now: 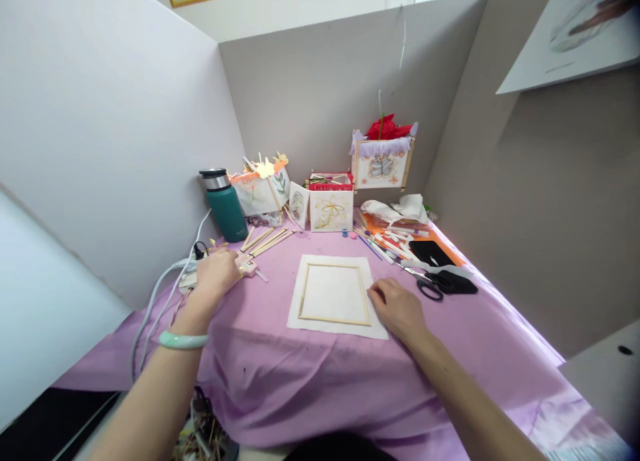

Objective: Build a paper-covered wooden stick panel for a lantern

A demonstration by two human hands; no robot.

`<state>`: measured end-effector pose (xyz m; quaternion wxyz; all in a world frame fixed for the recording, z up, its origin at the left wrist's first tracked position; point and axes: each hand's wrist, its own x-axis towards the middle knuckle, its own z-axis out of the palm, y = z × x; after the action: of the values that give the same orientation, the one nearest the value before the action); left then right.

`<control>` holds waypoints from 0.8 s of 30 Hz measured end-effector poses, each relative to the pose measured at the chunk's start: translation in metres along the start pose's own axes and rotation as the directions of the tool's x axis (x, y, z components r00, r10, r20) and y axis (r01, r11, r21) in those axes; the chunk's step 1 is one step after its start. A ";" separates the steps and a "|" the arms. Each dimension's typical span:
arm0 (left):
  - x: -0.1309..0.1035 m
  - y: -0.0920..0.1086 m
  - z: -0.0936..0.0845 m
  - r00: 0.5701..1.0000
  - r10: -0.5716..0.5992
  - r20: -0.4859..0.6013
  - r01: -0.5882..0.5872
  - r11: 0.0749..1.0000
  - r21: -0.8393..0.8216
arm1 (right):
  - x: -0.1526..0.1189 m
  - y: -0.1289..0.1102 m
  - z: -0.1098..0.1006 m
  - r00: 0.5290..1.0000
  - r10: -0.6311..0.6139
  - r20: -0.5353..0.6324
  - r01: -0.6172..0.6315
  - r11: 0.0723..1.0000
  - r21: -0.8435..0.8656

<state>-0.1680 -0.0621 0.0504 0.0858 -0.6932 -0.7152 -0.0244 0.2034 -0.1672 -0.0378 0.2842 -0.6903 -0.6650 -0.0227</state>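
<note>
My left hand [219, 274], below a pale green bangle, is closed around a pale pink glue gun [247, 266] at the left of the table. A translucent glue stick [262, 275] pokes out of it. My right hand [399, 309] rests at the right edge of a white sheet [377, 326], its fingers curled together and touching that edge. Whether anything is pinched in them is hidden. On the sheet lies a square frame of thin wooden sticks [334, 320], flat, with its corners meeting.
Loose wooden sticks [270, 242] and a green bottle [227, 211] stand left, near white cables [150, 314]. Decorated paper lanterns [331, 211] line the back. Black-handled scissors [431, 289], a black phone [431, 253] and several markers [395, 244] lie right. Grey partitions [340, 101] enclose the table.
</note>
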 end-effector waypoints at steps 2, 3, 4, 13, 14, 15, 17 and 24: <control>-0.003 0.002 0.002 0.999 0.032 0.017 -0.032 0.999 0.000 | 0.000 -0.001 0.000 1.000 0.003 -0.001 -0.003 1.000 -0.003; -0.004 0.002 0.003 0.999 0.037 0.027 -0.037 0.999 0.002 | 0.000 -0.001 -0.001 1.000 0.005 -0.001 -0.005 1.000 -0.004; -0.004 0.001 0.003 0.999 0.039 0.036 -0.039 0.999 0.005 | -0.001 -0.001 -0.001 1.000 0.007 0.000 -0.007 1.000 -0.006; -0.011 -0.005 -0.004 0.999 0.002 0.033 -0.001 0.999 -0.052 | -0.001 0.000 -0.001 1.000 0.008 0.009 -0.008 1.000 -0.004; -0.010 -0.005 -0.005 1.000 -0.006 0.029 0.008 0.997 -0.082 | -0.001 0.000 -0.001 1.000 0.009 0.009 -0.009 1.000 -0.003; -0.010 -0.005 -0.006 1.000 -0.015 0.025 0.018 0.993 -0.118 | 0.000 0.000 -0.001 1.000 0.009 0.010 -0.009 1.000 -0.002; -0.008 -0.004 -0.008 0.999 -0.031 0.008 0.032 0.977 -0.210 | 0.000 0.000 -0.002 1.000 0.008 0.012 -0.008 1.000 0.000; -0.045 0.014 -0.026 0.994 0.102 -0.035 -0.071 0.373 -0.925 | 0.000 0.000 -0.001 1.000 0.013 0.019 -0.013 1.000 0.003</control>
<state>-0.1504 -0.1099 0.0676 -0.3240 -0.6598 -0.5440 -0.4046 0.2035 -0.1681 -0.0369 0.2792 -0.6943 -0.6632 -0.0133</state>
